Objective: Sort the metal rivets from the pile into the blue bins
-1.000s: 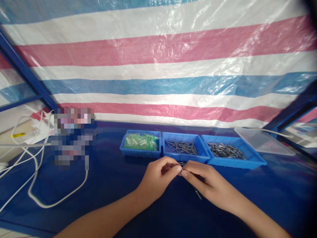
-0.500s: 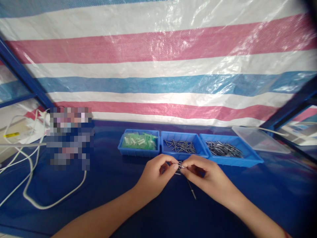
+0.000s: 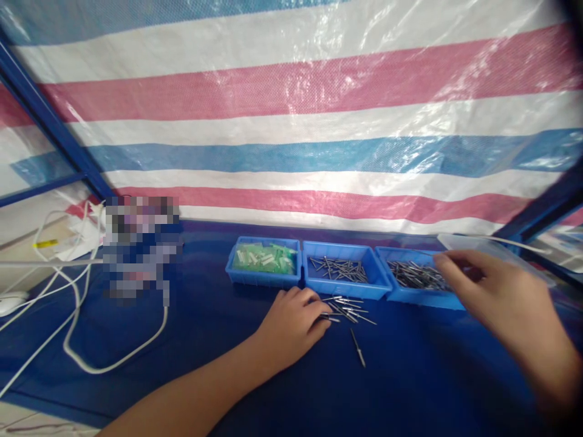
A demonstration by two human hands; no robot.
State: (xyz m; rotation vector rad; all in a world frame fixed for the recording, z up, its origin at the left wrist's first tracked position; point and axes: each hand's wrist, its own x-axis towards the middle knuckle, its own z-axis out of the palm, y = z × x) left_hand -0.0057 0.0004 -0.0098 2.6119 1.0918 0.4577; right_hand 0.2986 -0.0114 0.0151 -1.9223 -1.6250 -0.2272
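A lone rivet (image 3: 359,351) lies on the worktop (image 3: 291,403) in front of the middle bin (image 3: 344,287); nearer that bin, the left hand (image 3: 294,325), fingers curled, rests at the left end of a rivet pile (image 3: 350,312), its grip hidden. Right of the middle bin, the right hand (image 3: 494,291) is at the right bin (image 3: 423,297), thumb and finger nearly together, whether holding anything I cannot tell.

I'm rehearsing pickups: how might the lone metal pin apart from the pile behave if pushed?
The lone metal pin, slim but thicker toward its near end, may roll in a curve. Its metallic look suggests stiffness. The glossy tabletop might let it slide.
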